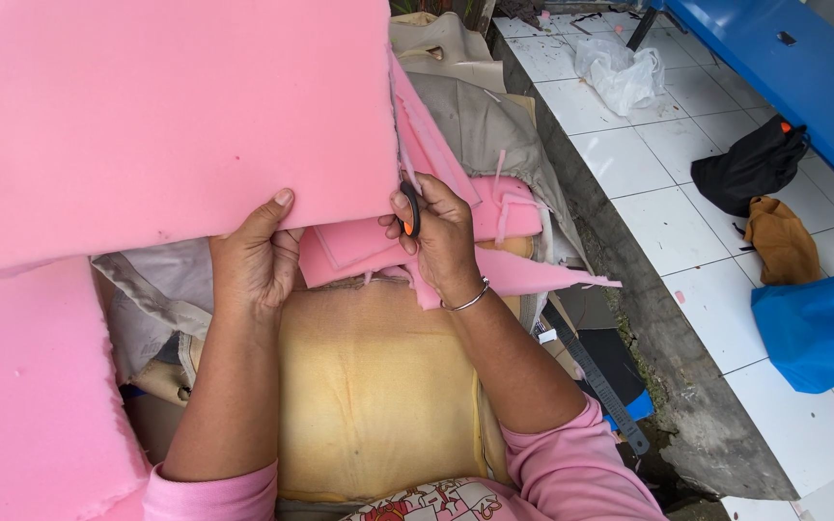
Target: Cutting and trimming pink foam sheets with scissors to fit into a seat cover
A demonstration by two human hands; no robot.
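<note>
A large pink foam sheet [156,116] fills the upper left of the view, held up over the person's lap; its lower edge is roughly cut and slightly ragged, and its right edge runs straight down to where the hands meet it. The left hand [255,259] grips that lower edge, thumb on top of the foam and fingers curled underneath, closed on the sheet. The right hand [439,236] is closed around a pair of scissors [411,210] with a dark and orange handle, set at the sheet's lower right corner; the blades are hidden, so how far they are open cannot be told. A thin metal bangle [468,300] circles the right wrist. Just behind the right hand lie pink foam offcuts [504,241], thin strips and flat pieces with torn edges. Under the forearms sits a yellow foam cushion [374,386], blocky, dull and somewhat stained, with beige fabric [480,116] crumpled beyond it. Another thick pink foam slab [31,386] crowds the lower left, leaving little room on that side. To the right, past a rough concrete kerb [668,357], the white tiled floor [649,203] lies more open, carrying a white plastic bag [620,72], a black bag [750,164], a brown cloth [784,241] and a blue bundle [813,328].
</note>
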